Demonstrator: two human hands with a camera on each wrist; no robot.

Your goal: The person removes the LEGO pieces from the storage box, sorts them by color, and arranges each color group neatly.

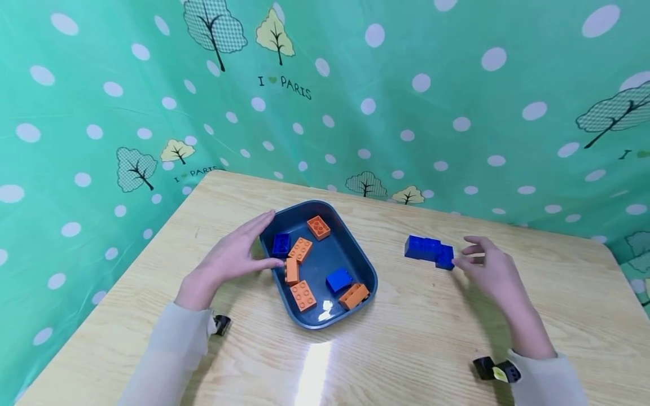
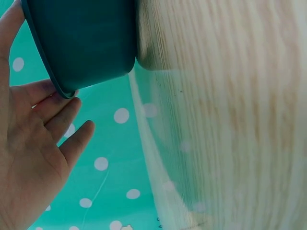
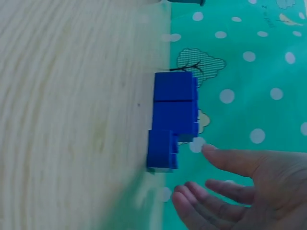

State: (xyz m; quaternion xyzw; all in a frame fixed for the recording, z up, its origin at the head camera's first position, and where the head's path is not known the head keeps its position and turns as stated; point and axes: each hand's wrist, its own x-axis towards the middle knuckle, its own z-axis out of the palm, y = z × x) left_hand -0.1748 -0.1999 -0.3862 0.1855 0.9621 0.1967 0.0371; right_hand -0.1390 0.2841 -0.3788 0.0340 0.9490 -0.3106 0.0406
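The blue brick row (image 1: 425, 249) lies on the table (image 1: 406, 321), right of the tray (image 1: 325, 254), studs upward, long axis left to right, right end slightly nearer. The right hand (image 1: 490, 272), relaxed and empty, is just beside that end; the left hand (image 1: 231, 254), fingers extended, touches the tray's left rim.

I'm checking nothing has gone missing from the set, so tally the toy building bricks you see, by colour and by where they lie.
Orange bricks in the tray: 5
Blue bricks in the tray: 2
Blue bricks on the table, outside the tray: 3
Total: 10 bricks, 5 orange and 5 blue
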